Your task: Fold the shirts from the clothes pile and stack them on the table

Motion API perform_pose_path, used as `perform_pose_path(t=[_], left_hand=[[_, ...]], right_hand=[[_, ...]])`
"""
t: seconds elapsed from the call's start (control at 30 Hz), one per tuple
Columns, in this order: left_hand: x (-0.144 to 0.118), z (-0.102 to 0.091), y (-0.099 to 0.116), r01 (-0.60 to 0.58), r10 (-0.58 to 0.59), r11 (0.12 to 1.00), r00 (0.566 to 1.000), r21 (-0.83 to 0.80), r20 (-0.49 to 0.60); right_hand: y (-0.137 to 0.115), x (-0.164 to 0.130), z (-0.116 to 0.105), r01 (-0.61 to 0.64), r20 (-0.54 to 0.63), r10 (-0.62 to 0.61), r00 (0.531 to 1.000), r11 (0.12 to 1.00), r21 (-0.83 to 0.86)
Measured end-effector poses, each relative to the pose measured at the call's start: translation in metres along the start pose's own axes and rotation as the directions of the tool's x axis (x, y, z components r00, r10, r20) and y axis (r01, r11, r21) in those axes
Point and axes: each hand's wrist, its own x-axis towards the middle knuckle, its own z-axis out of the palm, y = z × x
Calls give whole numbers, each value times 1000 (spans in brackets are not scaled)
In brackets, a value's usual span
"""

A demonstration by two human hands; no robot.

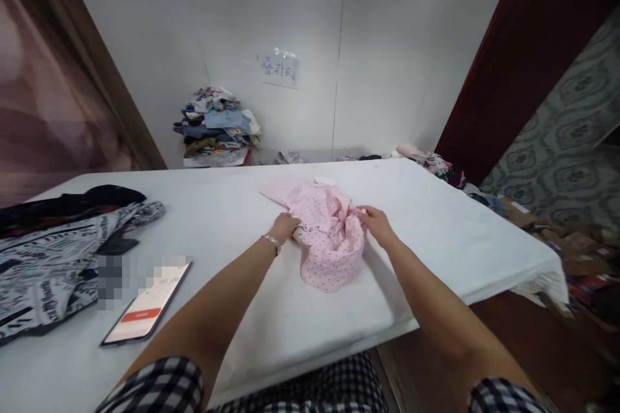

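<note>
A pink shirt with small dark dots (334, 264) lies bunched and rumpled near the middle of the white-covered table (445, 245). My left hand (283, 227), with a bracelet at the wrist, pinches the shirt's left edge. On the other side my right hand (376, 224) grips a gathered fold of the same shirt between thumb and fingers. The far part of the cloth spreads flatter toward the back left, while the near part hangs in a loose rounded bulge. Some fingertips are hidden in the fabric.
Black-and-white printed clothing (53, 271) and a dark garment (101, 197) lie at the left. A lit phone (148, 303) rests nearer me. Beyond the table stands a tall clothes pile (217, 122); more clothes (426, 160) lie at the back right. Cardboard (576, 248) is at far right.
</note>
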Motion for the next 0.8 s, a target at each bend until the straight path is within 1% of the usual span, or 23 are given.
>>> perform_pose_path(t=[0.07, 0.1, 0.17, 0.2, 0.23, 0.27, 0.3, 0.33, 0.37, 0.4, 0.43, 0.47, 0.5, 0.53, 0.57, 0.6, 0.63, 0.67, 0.7, 0.73, 0.77, 0.8], left_hand=[[-8, -2, 2, 30, -32, 990, 999, -138, -13], [-15, -7, 3, 26, -33, 980, 999, -198, -31], [-31, -18, 1, -14, -15, 945, 996, -327, -85], [-42, -25, -1, -56, 9, 917, 993, -394, -120], [-53, -32, -4, -113, 46, 882, 987, -457, -156], [-65, -38, -7, -175, 88, 841, 978, -513, -189], [-76, -43, -9, -231, 127, 797, 967, -558, -219], [-86, -47, -11, -270, 154, 760, 958, -591, -240], [-95, -50, -13, -283, 164, 738, 956, -613, -243], [-102, -53, -13, -272, 160, 720, 960, -639, -229], [-108, -55, -13, -243, 149, 703, 969, -669, -196], [-112, -57, -13, -198, 131, 683, 980, -703, -149], [-115, -59, -13, -137, 103, 658, 990, -741, -92], [-117, -62, -12, -68, 68, 629, 997, -774, -32], [-119, -66, -12, 3, 26, 600, 999, -800, 22], [-122, -71, -11, 63, -19, 574, 998, -816, 63], [-126, -77, -11, 106, -54, 557, 994, -824, 92], [-130, -84, -11, 117, -62, 548, 993, -828, 99], [-135, -91, -10, 87, -37, 548, 996, -832, 80], [-140, -98, -10, 14, 9, 552, 1000, -834, 22], [-144, -104, -10, -85, 60, 556, 996, -827, -62], [-148, -108, -9, -190, 109, 559, 982, -807, -156]], right_hand=[[1, 4, -22, -5, -66, 9, 998, 998, 56], [5, 4, -37, -31, -124, 41, 992, 996, 82], [20, 3, -67, -137, -236, 158, 959, 985, 103], [29, 1, -81, -205, -278, 218, 936, 976, 74], [37, -2, -92, -261, -310, 250, 917, 965, 6], [43, -5, -100, -284, -334, 237, 912, 954, -99], [46, -9, -104, -263, -343, 179, 922, 940, -217], [46, -13, -103, -207, -331, 94, 939, 923, -325], [42, -17, -99, -133, -294, 11, 956, 907, -399], [35, -21, -90, -59, -239, -51, 970, 901, -430], [26, -25, -79, 8, -169, -88, 982, 904, -427], [15, -28, -66, 58, -86, -101, 991, 912, -406], [4, -33, -52, 95, 7, -100, 995, 918, -385], [-7, -38, -38, 134, 110, -99, 989, 918, -375], [-17, -43, -25, 173, 225, -92, 970, 911, -374], [-24, -50, -15, 217, 344, -80, 936, 899, -380], [-30, -57, -7, 261, 464, -59, 884, 886, -384], [-35, -65, -1, 304, 576, -34, 817, 874, -379], [-38, -72, 2, 345, 672, -12, 741, 865, -364], [-41, -80, 3, 373, 747, 5, 665, 864, -339], [-45, -86, 3, 384, 799, 15, 602, 871, -306], [-49, -91, 2, 376, 825, 17, 564, 885, -275]])
